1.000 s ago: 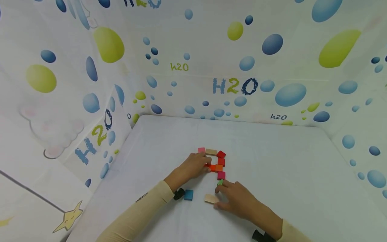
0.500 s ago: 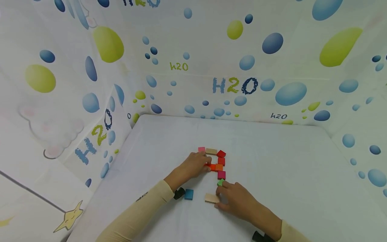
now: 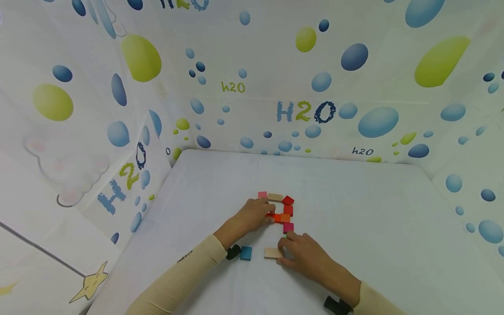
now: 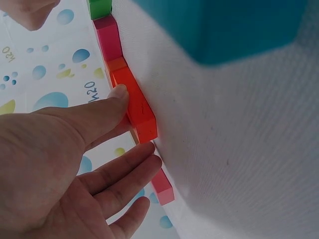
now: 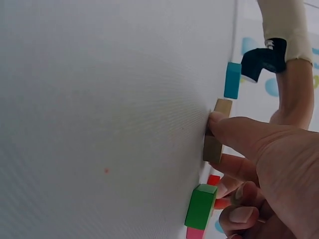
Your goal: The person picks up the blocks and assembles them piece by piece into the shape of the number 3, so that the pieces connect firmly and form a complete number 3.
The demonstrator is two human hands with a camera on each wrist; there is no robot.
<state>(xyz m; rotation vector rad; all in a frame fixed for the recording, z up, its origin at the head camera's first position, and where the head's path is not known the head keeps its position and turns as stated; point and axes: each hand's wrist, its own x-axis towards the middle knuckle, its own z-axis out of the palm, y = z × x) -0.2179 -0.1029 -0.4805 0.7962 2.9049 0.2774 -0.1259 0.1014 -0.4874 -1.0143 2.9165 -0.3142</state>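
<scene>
Left hand (image 3: 253, 214) pinches smooth orange bar (image 4: 137, 107); right hand (image 3: 305, 258) pinches plain wood bar (image 3: 271, 253), near; flat-sided blue block (image 3: 246, 253) left of it; fine-textured white table (image 3: 354, 218).

The person wears long, close-fitting sleeves of pale cream-yellow cloth. The left sleeve (image 3: 179, 275) carries a small dark printed mark (image 3: 184, 257) along the forearm and has a plain cuff (image 5: 299, 52) at its end; the right sleeve (image 3: 376, 302) shows the same cloth. At each wrist sits a blocky black device, the left device (image 5: 264, 60) angular, with a small white marking (image 5: 270, 45). The hands (image 3: 256, 214) are bare.
</scene>
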